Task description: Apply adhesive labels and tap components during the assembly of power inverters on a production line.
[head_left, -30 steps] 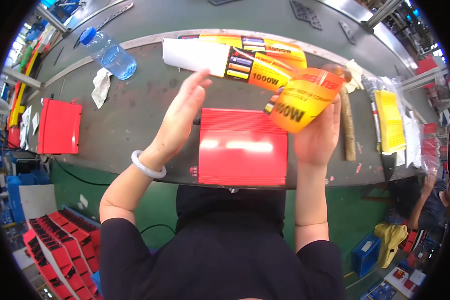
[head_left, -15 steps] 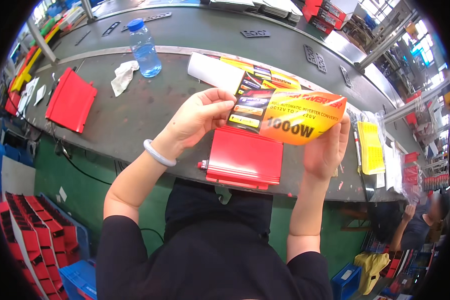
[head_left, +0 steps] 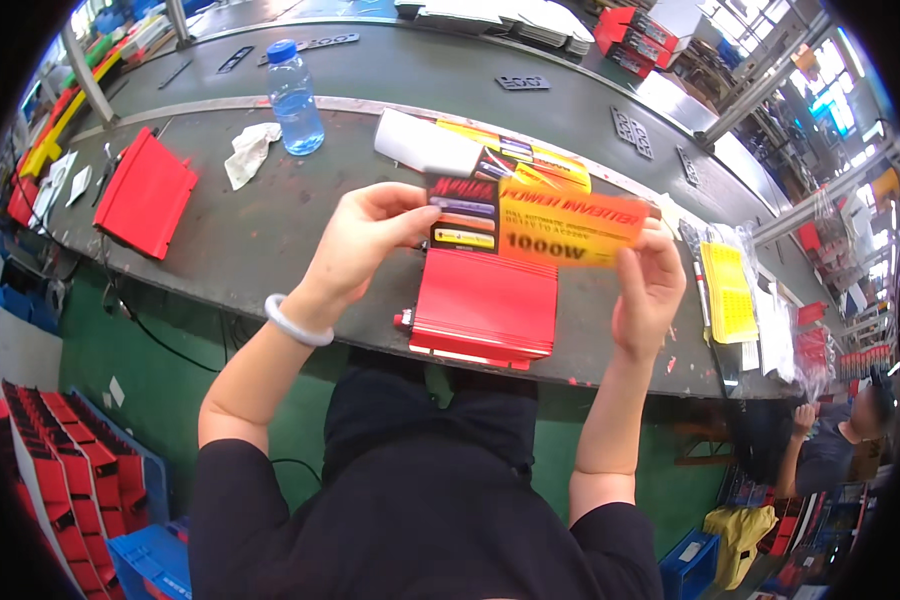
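Observation:
Between my two hands a yellow, orange and black printed label (head_left: 545,220) is stretched out in the air. My left hand (head_left: 370,235) pinches its left end, and my right hand (head_left: 655,285) holds the right end with thumb and fingers. Just below it on the bench lies a red metal inverter case (head_left: 485,308), with a small red knob or terminal on its left side. The label hides the back edge of the case. Behind the label sits a roll of labels (head_left: 420,140) with white backing, its printed strip spreading to the right.
A water bottle (head_left: 295,105) and crumpled tissue (head_left: 251,152) stand left of the roll. Another red case (head_left: 148,195) lies at the left of the bench (head_left: 240,220). Yellow sticker sheets (head_left: 730,292) lie at right. A co-worker (head_left: 835,440) sits at far right. Red parts (head_left: 80,470) fill a crate lower left.
Both hands have moved slightly left with the label. It was curved and tilted before and is now flatter and more level, pulled straighter between the hands.

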Demonstrator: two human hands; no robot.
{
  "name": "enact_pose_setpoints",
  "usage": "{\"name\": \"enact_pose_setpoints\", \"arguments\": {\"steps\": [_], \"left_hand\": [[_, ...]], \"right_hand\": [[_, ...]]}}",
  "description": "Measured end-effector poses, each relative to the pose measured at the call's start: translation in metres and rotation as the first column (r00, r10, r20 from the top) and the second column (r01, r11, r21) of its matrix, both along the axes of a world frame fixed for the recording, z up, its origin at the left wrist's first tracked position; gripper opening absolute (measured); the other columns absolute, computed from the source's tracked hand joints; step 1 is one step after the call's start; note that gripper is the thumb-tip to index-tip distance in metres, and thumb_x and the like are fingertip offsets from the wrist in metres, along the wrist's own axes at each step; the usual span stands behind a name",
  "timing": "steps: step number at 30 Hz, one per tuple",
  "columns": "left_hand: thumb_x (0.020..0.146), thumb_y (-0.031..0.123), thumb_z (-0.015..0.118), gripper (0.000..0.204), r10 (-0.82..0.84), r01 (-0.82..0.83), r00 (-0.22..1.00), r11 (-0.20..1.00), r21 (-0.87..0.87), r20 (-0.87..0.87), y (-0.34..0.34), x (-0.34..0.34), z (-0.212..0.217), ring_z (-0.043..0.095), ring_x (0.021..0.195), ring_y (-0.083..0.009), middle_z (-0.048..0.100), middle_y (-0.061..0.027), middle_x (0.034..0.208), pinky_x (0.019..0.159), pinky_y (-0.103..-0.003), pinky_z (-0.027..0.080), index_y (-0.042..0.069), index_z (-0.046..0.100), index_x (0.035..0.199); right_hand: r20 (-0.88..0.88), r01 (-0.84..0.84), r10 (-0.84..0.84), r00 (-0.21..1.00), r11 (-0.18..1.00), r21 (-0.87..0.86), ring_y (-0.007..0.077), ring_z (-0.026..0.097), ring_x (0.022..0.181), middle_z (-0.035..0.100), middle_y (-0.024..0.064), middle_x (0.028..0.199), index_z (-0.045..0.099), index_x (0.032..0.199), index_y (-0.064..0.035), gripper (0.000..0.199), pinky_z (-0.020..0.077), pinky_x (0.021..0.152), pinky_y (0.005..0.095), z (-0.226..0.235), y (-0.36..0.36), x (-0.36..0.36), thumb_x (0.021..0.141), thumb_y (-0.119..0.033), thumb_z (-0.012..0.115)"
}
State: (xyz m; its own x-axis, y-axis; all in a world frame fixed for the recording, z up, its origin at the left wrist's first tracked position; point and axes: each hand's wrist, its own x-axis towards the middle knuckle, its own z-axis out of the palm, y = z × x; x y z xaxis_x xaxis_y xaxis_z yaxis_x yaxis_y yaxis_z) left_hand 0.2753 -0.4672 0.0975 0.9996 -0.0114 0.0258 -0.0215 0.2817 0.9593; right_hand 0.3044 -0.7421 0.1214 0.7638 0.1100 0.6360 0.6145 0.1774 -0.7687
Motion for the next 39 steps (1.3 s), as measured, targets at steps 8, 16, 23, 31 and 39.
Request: {"name": "enact_pose_setpoints", "arguments": {"steps": [8, 16, 23, 31, 39], "left_hand": [[0.085, 0.001, 0.066, 0.007, 0.349, -0.385, 0.874, 0.922, 0.044, 0.338, -0.021, -0.006, -0.020, 0.058, 0.072, -0.0057, 0.063, 0.0003, 0.080, 0.059, -0.019, 0.046, -0.003, 0.066, 0.091], [0.079, -0.006, 0.070, 0.014, 0.428, -0.533, 0.762, 0.841, 0.095, 0.486, -0.029, -0.009, -0.007, 0.060, 0.069, -0.0076, 0.067, -0.0048, 0.080, 0.064, -0.020, 0.049, -0.004, 0.067, 0.093], [0.083, -0.002, 0.067, 0.009, 0.199, -0.241, 0.939, 0.963, 0.123, 0.280, -0.011, -0.021, -0.016, 0.062, 0.078, -0.0086, 0.068, -0.0057, 0.085, 0.071, -0.021, 0.050, -0.004, 0.067, 0.092], [0.085, 0.001, 0.067, 0.005, 0.129, -0.148, 0.985, 0.972, 0.184, 0.113, -0.013, -0.033, -0.035, 0.057, 0.072, -0.0046, 0.065, -0.0013, 0.080, 0.067, -0.019, 0.047, -0.002, 0.065, 0.087], [0.084, 0.008, 0.069, 0.013, 0.034, -0.011, 0.996, 0.965, 0.262, -0.083, -0.002, -0.030, -0.049, 0.057, 0.068, -0.0042, 0.066, -0.0027, 0.078, 0.063, -0.019, 0.048, -0.004, 0.066, 0.088]], "right_hand": [[0.216, 0.487, -0.448, 0.867, 0.855, -0.179, 0.0105, 0.054, 0.070, 0.058, 0.0042, 0.075, 0.059, 0.081, 0.0014, 0.013, 0.0436, 0.064, 0.0241, -0.037, 0.018, 0.000, 0.075, 0.007, 0.070], [0.173, 0.607, -0.592, 0.787, 0.793, -0.047, 0.0108, 0.058, 0.071, 0.062, 0.0054, 0.078, 0.062, 0.087, 0.0029, 0.012, 0.0467, 0.069, 0.0234, -0.047, 0.020, -0.012, 0.079, 0.006, 0.069], [-0.073, 0.479, -0.482, 0.873, 0.876, -0.060, 0.0081, 0.056, 0.078, 0.060, 0.0024, 0.083, 0.061, 0.090, 0.0039, 0.011, 0.0459, 0.074, 0.0216, -0.056, 0.009, -0.036, 0.081, 0.008, 0.067], [-0.300, 0.399, -0.455, 0.839, 0.888, -0.229, 0.0059, 0.054, 0.074, 0.061, 0.0007, 0.081, 0.063, 0.089, 0.0045, 0.008, 0.0457, 0.069, 0.0197, -0.071, -0.002, -0.058, 0.082, 0.004, 0.067], [-0.383, 0.353, -0.448, 0.808, 0.889, -0.293, 0.0056, 0.055, 0.073, 0.061, 0.0009, 0.080, 0.063, 0.095, 0.0051, 0.012, 0.0464, 0.069, 0.0196, -0.075, -0.003, -0.060, 0.083, 0.003, 0.067]]}}
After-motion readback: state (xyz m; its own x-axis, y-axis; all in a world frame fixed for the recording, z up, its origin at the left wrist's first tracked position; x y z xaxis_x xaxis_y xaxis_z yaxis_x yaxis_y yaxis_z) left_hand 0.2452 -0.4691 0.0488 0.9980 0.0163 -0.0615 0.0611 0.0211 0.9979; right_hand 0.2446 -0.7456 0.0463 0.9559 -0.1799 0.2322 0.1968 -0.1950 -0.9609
